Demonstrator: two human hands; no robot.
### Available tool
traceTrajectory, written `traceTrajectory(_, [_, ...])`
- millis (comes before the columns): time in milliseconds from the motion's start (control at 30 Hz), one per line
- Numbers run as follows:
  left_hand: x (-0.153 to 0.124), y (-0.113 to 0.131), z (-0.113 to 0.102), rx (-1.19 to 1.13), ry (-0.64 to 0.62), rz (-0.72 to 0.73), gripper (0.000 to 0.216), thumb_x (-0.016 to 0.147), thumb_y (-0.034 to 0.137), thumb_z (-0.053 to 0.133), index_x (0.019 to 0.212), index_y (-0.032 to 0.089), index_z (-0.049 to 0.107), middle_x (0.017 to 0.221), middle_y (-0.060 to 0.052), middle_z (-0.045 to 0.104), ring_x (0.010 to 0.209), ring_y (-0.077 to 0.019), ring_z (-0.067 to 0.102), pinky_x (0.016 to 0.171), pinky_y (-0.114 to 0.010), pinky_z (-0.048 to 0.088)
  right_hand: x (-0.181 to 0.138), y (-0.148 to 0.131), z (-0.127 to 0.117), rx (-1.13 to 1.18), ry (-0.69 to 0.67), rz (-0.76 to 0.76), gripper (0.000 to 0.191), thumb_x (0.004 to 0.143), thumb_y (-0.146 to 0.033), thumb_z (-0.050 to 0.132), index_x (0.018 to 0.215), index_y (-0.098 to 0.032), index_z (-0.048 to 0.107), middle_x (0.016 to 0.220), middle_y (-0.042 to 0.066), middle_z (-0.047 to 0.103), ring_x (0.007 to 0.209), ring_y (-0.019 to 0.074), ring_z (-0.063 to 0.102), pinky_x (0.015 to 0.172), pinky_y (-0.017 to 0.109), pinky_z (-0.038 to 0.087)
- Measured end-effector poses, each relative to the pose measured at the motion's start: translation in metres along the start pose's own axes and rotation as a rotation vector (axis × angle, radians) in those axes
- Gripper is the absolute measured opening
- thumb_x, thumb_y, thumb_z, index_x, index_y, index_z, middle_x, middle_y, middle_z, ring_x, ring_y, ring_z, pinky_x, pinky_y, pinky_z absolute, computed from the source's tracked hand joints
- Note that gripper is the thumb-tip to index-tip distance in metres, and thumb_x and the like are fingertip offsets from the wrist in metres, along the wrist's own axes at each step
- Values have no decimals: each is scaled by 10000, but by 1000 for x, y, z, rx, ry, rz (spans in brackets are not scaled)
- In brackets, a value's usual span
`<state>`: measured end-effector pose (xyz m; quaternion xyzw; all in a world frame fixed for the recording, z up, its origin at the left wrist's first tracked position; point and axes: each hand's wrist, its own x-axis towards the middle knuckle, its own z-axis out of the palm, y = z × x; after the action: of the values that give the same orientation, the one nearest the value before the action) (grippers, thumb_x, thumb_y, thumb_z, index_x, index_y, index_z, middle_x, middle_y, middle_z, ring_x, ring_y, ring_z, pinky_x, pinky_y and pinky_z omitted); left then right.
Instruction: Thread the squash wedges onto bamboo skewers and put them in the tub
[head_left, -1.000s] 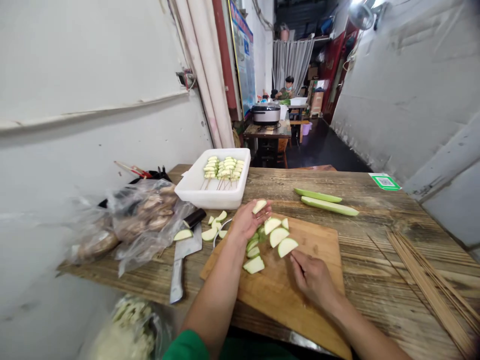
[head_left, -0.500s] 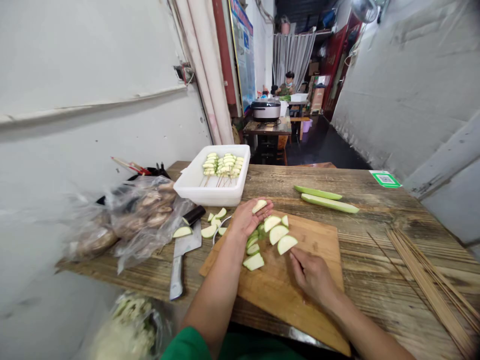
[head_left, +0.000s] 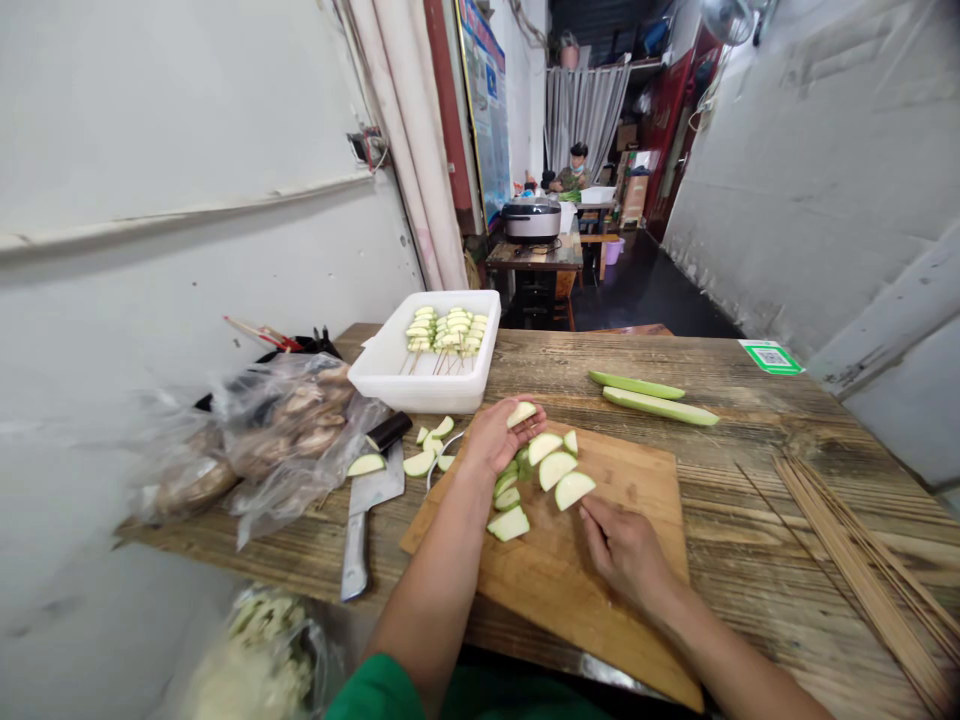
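Observation:
A wooden cutting board (head_left: 600, 590) lies in front of me with several pale green vegetable slices (head_left: 556, 468) on it. My left hand (head_left: 491, 437) rests at the board's far left edge, palm partly up, fingers curled around one slice (head_left: 520, 413). My right hand (head_left: 626, 553) lies on the board just below the slices, fingers bent and pressed down; I cannot make out anything in it. Two long green vegetable strips (head_left: 652, 398) lie on the table beyond the board.
A white tray (head_left: 390, 370) with skewered slices stands at the back left. A cleaver (head_left: 364, 510) and loose slices lie left of the board, beside plastic bags of mushrooms (head_left: 277, 430). Bamboo skewers (head_left: 862, 570) lie at the right. A person sits far down the corridor.
Almost nothing moved. My left hand with its slice shifted very slightly; my right hand stayed in place on the board.

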<state>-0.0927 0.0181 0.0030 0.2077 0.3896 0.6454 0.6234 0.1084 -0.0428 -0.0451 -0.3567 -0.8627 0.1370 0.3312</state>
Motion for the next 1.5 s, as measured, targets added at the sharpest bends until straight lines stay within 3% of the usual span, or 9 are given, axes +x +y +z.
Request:
traceTrajectory(300, [-1, 0, 0, -6, 13, 10, 142, 762, 169, 491, 799, 78, 594, 703, -98, 636, 693, -167, 623, 785, -402, 493, -1, 0, 0, -8, -6, -7, 223, 840, -159, 379, 866, -148, 601, 611, 40, 635, 486, 116, 563, 505, 193, 392])
traceTrajectory(933, [-2, -2, 2, 110, 19, 68, 142, 744, 208, 511, 807, 111, 594, 710, -85, 618, 653, -149, 601, 707, -364, 503, -1, -1, -1, -5, -30, -6, 212, 842, -167, 376, 805, -153, 585, 597, 35, 623, 480, 113, 559, 497, 189, 384])
traceTrajectory(1233, [-5, -3, 4, 231, -30, 65, 140, 743, 248, 522, 776, 147, 613, 695, -77, 643, 635, -163, 607, 609, -283, 490, -1, -2, -2, -47, -35, 0, 238, 840, -166, 364, 805, -142, 599, 559, 36, 612, 450, 119, 549, 475, 198, 362])
traceTrajectory(1367, [-7, -5, 7, 155, -81, 19, 152, 757, 245, 516, 813, 135, 605, 725, -97, 659, 671, -181, 626, 670, -316, 493, 0, -4, -2, -44, -27, 8, 250, 845, -166, 356, 830, -134, 604, 563, 39, 611, 448, 118, 543, 477, 200, 363])
traceTrajectory(1500, [-7, -6, 12, -15, -46, -27, 175, 778, 228, 502, 897, 114, 561, 800, -117, 664, 780, -202, 641, 775, -361, 477, 1, -6, -1, -22, -15, 32, 253, 852, -170, 356, 841, -133, 607, 588, 46, 621, 463, 118, 551, 489, 198, 371])
